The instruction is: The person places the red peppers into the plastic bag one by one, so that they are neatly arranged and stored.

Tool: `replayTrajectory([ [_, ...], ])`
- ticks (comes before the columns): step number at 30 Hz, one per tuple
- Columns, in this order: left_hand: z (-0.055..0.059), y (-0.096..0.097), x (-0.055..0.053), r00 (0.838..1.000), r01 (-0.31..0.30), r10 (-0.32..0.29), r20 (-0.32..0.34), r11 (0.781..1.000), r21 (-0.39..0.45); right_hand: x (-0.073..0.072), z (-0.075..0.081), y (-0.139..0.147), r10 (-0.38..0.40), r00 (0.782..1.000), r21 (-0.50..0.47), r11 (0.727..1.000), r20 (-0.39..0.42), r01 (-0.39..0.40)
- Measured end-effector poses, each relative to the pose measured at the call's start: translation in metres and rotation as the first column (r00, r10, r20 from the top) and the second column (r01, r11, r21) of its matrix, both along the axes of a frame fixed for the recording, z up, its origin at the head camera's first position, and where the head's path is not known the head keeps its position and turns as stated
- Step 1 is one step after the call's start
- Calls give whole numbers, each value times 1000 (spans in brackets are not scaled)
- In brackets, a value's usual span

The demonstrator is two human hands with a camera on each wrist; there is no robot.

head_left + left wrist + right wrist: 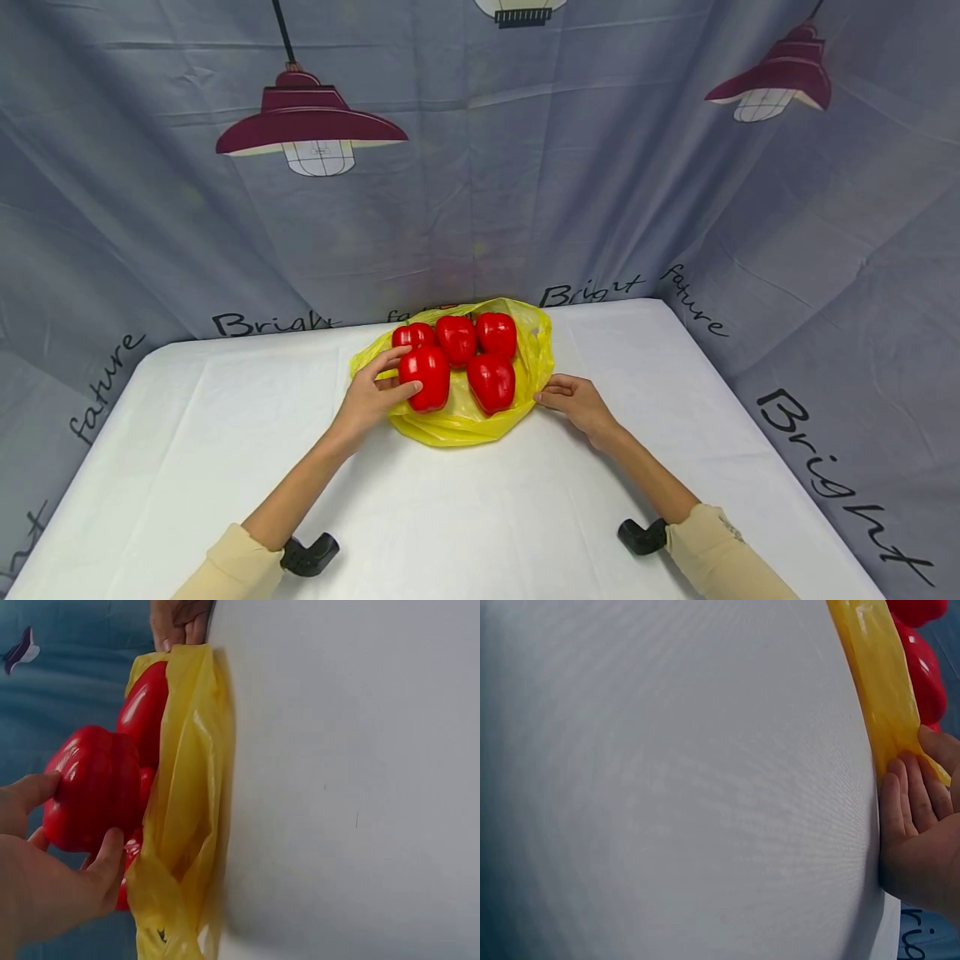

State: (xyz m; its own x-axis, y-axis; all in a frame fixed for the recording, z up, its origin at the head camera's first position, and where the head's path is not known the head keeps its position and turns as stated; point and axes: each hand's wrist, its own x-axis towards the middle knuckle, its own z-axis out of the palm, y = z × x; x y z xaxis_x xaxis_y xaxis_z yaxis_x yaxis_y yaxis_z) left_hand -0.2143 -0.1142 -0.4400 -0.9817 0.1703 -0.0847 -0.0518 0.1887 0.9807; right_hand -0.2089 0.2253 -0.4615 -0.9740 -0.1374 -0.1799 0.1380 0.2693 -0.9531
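Note:
A yellow plastic bag [457, 432] lies spread open near the back edge of the table, with several glossy red bell peppers in it. My left hand [369, 400] grips the front left bell pepper [429, 382], thumb on one side and fingers on the other. In the left wrist view this bell pepper [94, 787] stands higher than the bag's rim. At the bag's right side, my right hand [579, 405] pinches the rim. The right wrist view has the yellow plastic [889, 690] running between thumb and fingers. Another bell pepper [492, 383] sits at the front right of the bag.
A white cloth [480, 517] covers the table. Behind it hangs a grey-blue curtain [480, 208] printed with lamps and lettering. Black wrist mounts [309, 556] stick out by both sleeves, low over the table.

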Motion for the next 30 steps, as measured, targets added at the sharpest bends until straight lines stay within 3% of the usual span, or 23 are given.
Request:
replayTrajectory([
  [10, -13, 22, -1, 997, -24, 14, -74, 990, -140, 0, -1, -1, 20, 1000, -6, 1000, -6, -20],
  [17, -19, 30, 1, 984, -26, -13, -177, 976, -214, -14, -28, 7, 9, 1000, -25, 1000, -3, -9],
  [21, -22, 34, 2, 973, -36, -29, -228, 960, -279, -15, -33, 9, 9, 1000, -7, 1000, -19, -9],
  [25, -19, 35, 3, 971, -27, -50, -235, 949, -314, -12, -31, 13, 10, 1000, 39, 999, -18, -10],
  [30, -4, 24, 11, 969, -29, -60, -241, 936, -352, -6, -23, 25, 46, 998, 177, 983, -46, -37],
])
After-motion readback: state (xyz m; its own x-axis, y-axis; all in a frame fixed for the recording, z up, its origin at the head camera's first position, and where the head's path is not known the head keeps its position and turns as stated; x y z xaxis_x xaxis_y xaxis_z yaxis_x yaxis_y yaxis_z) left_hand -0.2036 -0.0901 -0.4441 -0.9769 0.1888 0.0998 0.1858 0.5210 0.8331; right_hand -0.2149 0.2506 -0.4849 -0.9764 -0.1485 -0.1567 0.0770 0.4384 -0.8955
